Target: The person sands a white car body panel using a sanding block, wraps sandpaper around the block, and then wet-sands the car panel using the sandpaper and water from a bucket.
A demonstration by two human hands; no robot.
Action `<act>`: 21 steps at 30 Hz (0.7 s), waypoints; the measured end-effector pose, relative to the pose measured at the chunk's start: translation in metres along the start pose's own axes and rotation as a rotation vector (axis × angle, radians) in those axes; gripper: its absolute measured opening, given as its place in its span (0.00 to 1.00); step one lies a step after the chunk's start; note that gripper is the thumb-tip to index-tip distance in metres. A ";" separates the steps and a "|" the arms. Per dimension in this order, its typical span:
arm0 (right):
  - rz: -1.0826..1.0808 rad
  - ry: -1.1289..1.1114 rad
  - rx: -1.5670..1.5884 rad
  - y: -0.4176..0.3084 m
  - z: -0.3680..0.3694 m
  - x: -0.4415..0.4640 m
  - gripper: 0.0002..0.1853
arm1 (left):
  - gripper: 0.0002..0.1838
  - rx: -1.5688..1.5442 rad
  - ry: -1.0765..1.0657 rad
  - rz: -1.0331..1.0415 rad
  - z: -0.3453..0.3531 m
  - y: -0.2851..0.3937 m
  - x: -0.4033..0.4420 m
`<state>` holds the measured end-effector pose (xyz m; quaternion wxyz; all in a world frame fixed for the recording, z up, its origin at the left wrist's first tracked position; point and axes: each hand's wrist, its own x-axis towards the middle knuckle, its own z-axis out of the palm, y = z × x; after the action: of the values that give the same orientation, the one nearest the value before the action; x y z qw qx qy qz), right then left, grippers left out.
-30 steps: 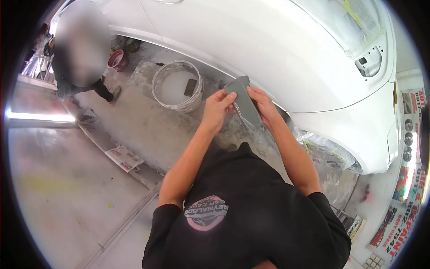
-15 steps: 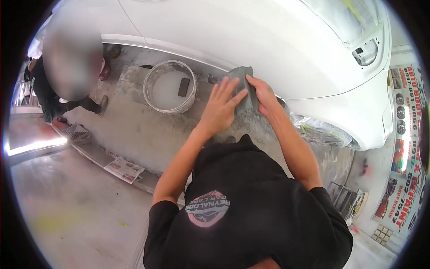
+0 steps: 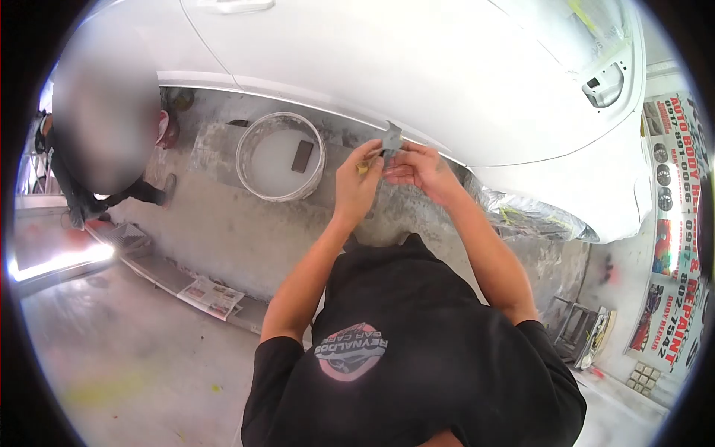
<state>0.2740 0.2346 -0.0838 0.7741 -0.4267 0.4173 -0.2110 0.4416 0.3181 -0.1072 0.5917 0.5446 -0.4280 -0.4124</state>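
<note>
Between my hands, in front of the white car's side, is a small grey sheet that looks like sandpaper (image 3: 392,139), now bent and seen nearly edge-on. My left hand (image 3: 359,177) pinches its left side between thumb and fingers, with a bit of yellowish material showing at the fingertips. My right hand (image 3: 426,170) grips the right side of the sheet, its fingers curled and slightly blurred. A round bucket (image 3: 244,173) of cloudy water stands left of my hands, with a dark rectangular block (image 3: 302,156) in it.
The white car body (image 3: 357,67) runs along the far side, its wheel area covered with plastic film (image 3: 532,212). Another person (image 3: 89,182) is at the left. Newspaper (image 3: 211,296) lies on a low ledge. A printed banner (image 3: 670,246) hangs at the right.
The grey sheet was spread wider and is now bent smaller. My left hand went from spread fingers to a pinch on it. Both hands dropped slightly.
</note>
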 end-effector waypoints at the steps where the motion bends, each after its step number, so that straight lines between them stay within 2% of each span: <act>1: -0.043 0.028 -0.137 0.001 0.000 0.000 0.22 | 0.19 0.000 -0.006 0.007 0.003 0.003 -0.001; 2: -0.062 0.033 -0.122 0.000 -0.001 0.000 0.20 | 0.20 0.001 -0.011 0.014 0.006 0.005 -0.002; 4: -0.097 0.035 -0.093 -0.002 -0.002 -0.001 0.17 | 0.22 0.099 -0.017 0.154 0.009 0.008 -0.002; 7: -0.058 -0.021 0.263 -0.013 -0.007 -0.010 0.21 | 0.27 0.233 -0.139 0.300 0.008 0.006 0.000; 11: -0.141 0.039 0.145 0.002 -0.049 0.005 0.21 | 0.35 0.312 -0.353 0.284 0.025 0.013 -0.009; 14: -0.241 0.148 -0.057 -0.006 -0.054 -0.001 0.23 | 0.37 -0.155 -0.294 0.097 0.049 0.010 -0.019; 17: -0.405 0.299 -0.278 -0.018 -0.035 -0.011 0.27 | 0.39 -0.122 -0.213 0.086 0.071 0.034 -0.017; 20: -0.488 0.324 -0.361 -0.023 -0.034 -0.015 0.25 | 0.37 0.150 0.006 0.241 0.090 0.016 -0.010; 21: -0.523 0.340 -0.421 -0.025 -0.035 -0.018 0.25 | 0.34 -0.049 0.022 0.149 0.090 0.017 -0.006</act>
<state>0.2360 0.2162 -0.0641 0.5091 -0.6274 0.4512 -0.3791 0.3544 0.2985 -0.0868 0.6384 0.5011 -0.4507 -0.3716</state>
